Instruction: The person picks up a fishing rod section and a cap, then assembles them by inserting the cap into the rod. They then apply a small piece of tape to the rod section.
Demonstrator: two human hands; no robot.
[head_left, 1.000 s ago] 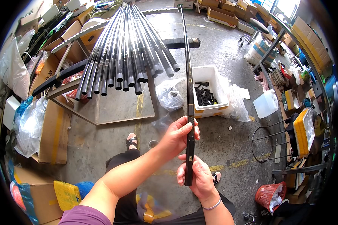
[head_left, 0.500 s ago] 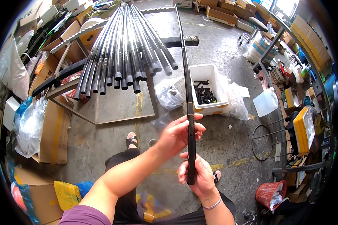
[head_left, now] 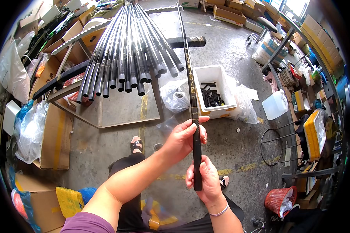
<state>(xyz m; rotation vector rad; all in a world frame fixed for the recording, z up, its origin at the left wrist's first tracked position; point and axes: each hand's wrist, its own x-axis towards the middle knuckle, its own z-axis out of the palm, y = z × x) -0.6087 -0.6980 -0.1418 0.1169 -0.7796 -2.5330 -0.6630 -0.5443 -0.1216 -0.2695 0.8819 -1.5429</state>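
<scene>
Black and thin, the long rod (head_left: pixel 192 91) points from near to far. The right hand (head_left: pixel 208 179) curls its fingers around the near end; the left hand (head_left: pixel 182 138) pinches it farther up.

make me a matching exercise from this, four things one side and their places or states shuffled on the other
Column one:
1. single black rod
2. white foam box
3. red basket
4. rod bunch

Column two:
A. fanned out over a dark bar
B. at the lower right, white material inside
C. held by left hand and right hand
D. black pieces inside

Pairs: 1-C, 2-D, 3-B, 4-A
</scene>
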